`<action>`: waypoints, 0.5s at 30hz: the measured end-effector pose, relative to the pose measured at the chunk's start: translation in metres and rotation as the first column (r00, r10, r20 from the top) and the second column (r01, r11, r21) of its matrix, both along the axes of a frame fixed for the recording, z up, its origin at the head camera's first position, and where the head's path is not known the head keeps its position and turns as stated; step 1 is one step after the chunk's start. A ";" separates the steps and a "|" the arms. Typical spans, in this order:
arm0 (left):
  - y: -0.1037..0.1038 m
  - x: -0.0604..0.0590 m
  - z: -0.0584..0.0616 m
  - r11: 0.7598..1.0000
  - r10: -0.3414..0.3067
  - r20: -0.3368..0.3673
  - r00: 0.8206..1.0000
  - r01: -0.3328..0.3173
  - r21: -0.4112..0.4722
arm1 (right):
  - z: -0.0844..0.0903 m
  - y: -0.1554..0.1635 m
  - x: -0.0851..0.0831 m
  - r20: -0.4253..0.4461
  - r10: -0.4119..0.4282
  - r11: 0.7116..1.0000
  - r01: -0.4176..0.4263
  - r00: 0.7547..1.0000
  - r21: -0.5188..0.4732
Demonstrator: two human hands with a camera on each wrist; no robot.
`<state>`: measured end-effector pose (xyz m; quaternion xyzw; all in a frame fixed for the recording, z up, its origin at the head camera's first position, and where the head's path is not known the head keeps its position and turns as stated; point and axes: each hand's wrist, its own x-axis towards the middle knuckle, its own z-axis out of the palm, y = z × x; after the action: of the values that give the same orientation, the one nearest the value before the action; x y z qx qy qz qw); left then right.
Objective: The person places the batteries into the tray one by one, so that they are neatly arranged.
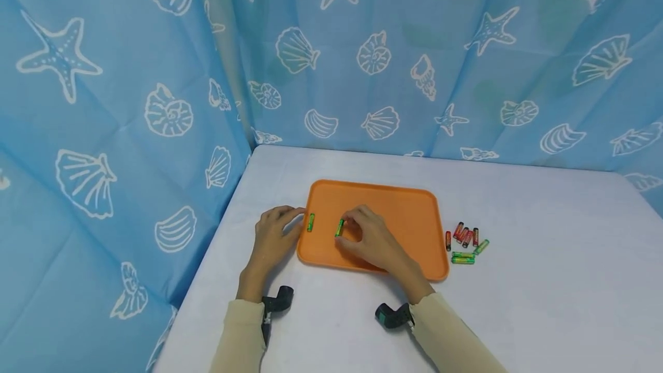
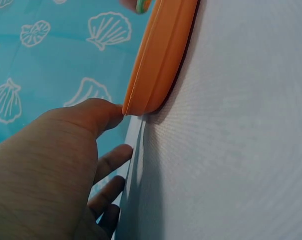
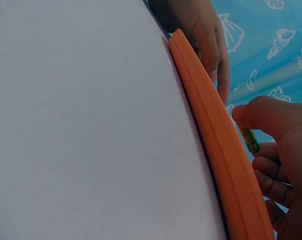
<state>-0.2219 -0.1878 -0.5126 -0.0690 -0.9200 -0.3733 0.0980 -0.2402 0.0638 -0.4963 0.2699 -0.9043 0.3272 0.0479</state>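
My right hand (image 1: 374, 239) pinches a green battery (image 1: 339, 228) between thumb and fingers, over the left half of an orange tray (image 1: 393, 212). In the right wrist view the same battery (image 3: 249, 138) shows between the thumb and a fingertip. My left hand (image 1: 274, 239) rests at the tray's left edge. The left wrist view shows its thumb (image 2: 108, 116) touching the tray rim (image 2: 155, 75), the other fingers loosely extended below. Inside the tray near its left side lies another green battery (image 1: 311, 222), close to the left fingertips.
To the right of the tray, several red batteries (image 1: 465, 236) lie in a loose group on the white table (image 1: 544, 258). Just below them are green batteries (image 1: 463, 260). A blue curtain (image 1: 331, 91) with shell prints hangs behind and at the left.
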 end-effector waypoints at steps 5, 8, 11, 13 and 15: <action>-0.001 -0.003 0.002 1.000 0.014 0.013 1.000 -0.013 -0.021 | 0.000 -0.014 -0.011 0.004 0.023 1.000 -0.023 1.000 -0.007; -0.001 -0.004 0.001 1.000 0.011 0.026 1.000 -0.011 -0.024 | 0.000 -0.022 -0.016 0.009 0.045 0.999 -0.045 0.999 -0.016; 0.000 -0.003 0.000 1.000 0.006 0.025 1.000 -0.005 -0.016 | -0.002 -0.027 -0.021 0.011 0.063 0.998 -0.063 0.998 -0.010; 0.000 -0.003 0.000 1.000 0.006 0.014 1.000 -0.006 -0.013 | -0.003 -0.031 -0.023 0.004 0.070 0.998 -0.070 0.998 0.004; 0.000 -0.002 0.000 1.000 0.008 0.009 1.000 -0.008 -0.011 | -0.004 -0.033 -0.026 -0.004 0.079 0.997 -0.079 0.997 0.006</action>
<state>-0.2239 -0.1878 -0.5121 -0.0642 -0.9227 -0.3681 0.0948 -0.2663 0.0305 -0.4999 0.3061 -0.8939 0.3255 0.0361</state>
